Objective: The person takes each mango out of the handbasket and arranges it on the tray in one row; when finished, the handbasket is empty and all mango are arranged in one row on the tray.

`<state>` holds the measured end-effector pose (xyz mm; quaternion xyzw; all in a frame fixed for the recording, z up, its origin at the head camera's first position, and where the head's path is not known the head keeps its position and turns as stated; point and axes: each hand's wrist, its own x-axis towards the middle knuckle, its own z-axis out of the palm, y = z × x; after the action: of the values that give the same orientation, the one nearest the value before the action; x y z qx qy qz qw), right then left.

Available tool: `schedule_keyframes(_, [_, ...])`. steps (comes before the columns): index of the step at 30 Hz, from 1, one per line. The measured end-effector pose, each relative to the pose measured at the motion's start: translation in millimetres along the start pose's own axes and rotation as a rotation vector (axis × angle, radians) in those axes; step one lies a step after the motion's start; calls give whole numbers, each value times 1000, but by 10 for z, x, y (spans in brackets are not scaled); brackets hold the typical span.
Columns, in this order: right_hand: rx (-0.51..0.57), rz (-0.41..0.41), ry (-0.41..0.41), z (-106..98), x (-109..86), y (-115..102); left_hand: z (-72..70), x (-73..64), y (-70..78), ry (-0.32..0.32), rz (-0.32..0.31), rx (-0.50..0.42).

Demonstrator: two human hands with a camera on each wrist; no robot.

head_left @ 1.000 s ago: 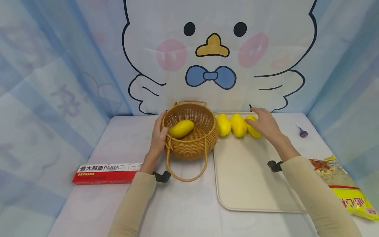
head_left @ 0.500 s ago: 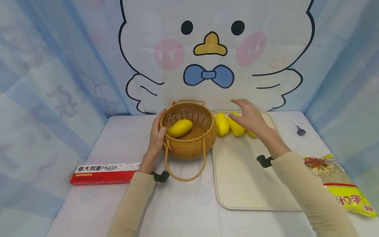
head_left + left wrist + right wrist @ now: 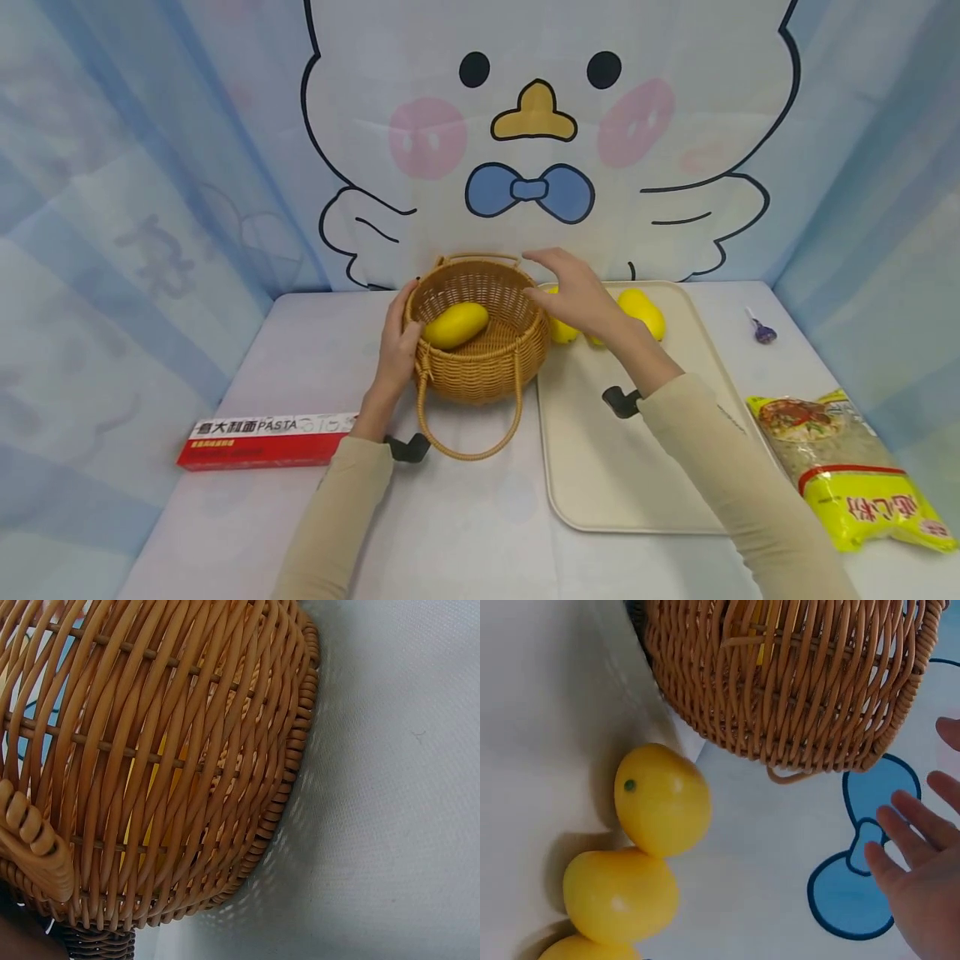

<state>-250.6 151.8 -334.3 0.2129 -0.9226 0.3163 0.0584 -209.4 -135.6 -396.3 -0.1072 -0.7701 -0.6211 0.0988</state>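
Note:
My left hand (image 3: 392,358) holds the left side of a brown wicker basket (image 3: 483,379), thumb at the rim. One yellow mango (image 3: 456,326) lies inside the basket, its yellow showing faintly through the weave in the left wrist view. Beside the basket's right rim is my right hand (image 3: 581,300), fingers spread and nothing in them. In the right wrist view that hand (image 3: 930,877) appears apart from the weave. Three more mangoes sit in a row along the tray's far edge; the rightmost mango (image 3: 642,312) shows fully, while my right hand partly covers the others.
A cream tray (image 3: 622,467) lies right of the basket. A red and white pasta box (image 3: 266,442) is at the left, a yellow food bag (image 3: 855,475) at the right. Farther back on the right lies a small purple lollipop (image 3: 763,333). The basket's loop handle (image 3: 472,456) hangs forward.
My right hand has travelled left, from over the rightmost mango to the basket's right rim, carrying nothing. The mangoes remain in place, and my left hand stays on the basket.

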Motion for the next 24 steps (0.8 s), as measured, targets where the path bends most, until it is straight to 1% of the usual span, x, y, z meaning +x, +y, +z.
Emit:
schedule_keyframes(4, [20, -46, -26, 65, 46, -104, 12, 0, -6, 2, -1, 4])
schedule_keyframes(12, [-1, -118, -102, 272, 170, -275, 10, -5, -11, 6, 2, 16])
schedule_keyframes(14, [13, -103, -146, 319, 185, -309, 12, -6, -23, 0, 2, 10])
schedule_keyframes(18, [-16, -63, -232, 397, 215, -361, 15, -4, -37, -5, -4, 7])
schedule_keyframes(20, [-40, -48, -253, 440, 245, -384, 10, -3, -25, -3, -1, 9])
schedule_keyframes(24, [-98, -31, -271, 523, 319, -425, 2, 2, 15, -3, 5, 11])
